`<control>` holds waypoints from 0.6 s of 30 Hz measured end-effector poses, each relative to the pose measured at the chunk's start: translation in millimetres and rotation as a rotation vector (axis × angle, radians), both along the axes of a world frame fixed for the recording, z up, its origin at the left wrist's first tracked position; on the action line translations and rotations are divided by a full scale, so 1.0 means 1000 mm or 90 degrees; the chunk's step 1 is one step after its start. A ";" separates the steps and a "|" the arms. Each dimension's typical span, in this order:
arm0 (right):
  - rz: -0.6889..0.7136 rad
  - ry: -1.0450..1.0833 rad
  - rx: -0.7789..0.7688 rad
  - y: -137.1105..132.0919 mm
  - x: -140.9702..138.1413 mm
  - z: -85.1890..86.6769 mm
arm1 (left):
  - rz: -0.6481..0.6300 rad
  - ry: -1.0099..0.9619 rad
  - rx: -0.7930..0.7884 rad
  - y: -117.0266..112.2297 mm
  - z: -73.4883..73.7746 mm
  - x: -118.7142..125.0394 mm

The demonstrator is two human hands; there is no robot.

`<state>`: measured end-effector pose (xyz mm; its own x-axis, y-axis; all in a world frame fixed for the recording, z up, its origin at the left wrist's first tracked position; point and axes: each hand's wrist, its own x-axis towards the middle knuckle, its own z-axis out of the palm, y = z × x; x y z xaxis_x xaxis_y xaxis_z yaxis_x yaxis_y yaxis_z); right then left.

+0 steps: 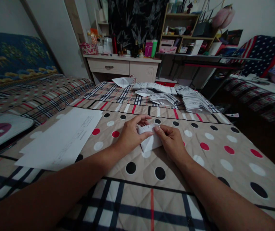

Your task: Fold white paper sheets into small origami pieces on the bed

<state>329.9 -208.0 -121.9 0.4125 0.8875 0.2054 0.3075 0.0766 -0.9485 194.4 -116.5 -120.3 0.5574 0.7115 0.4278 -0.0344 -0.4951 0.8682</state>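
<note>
Between my two hands is a small folded sheet of white paper (150,143) with some print near its upper edge. My left hand (133,131) grips its left side, thumb across the front and fingers curled behind. The right thumb and fingers of my right hand (172,139) pinch the upper right edge. The paper is held just over or on the patterned quilt (118,160); its lower tip points down toward me. To the left lies a stack of flat white printed sheets (65,138), fanned slightly at its edges.
Rows of folded white papers (194,99) lie at the quilt's far end, with a loose folded piece (123,82) to their left. A white-and-purple box-like object (4,131) sits at the left. Beyond stand a white dresser (142,69) and a shelf unit (183,35).
</note>
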 end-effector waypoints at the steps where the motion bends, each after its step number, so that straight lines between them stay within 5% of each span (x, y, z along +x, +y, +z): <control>1: -0.019 -0.007 0.011 0.000 0.001 0.001 | -0.003 -0.001 -0.032 0.001 -0.001 0.000; 8: -0.097 -0.007 0.076 -0.001 0.003 0.006 | -0.134 0.068 -0.347 0.005 0.001 0.000; 18: -0.092 0.057 0.065 -0.002 -0.001 0.008 | -0.098 0.125 -0.408 -0.005 0.010 0.000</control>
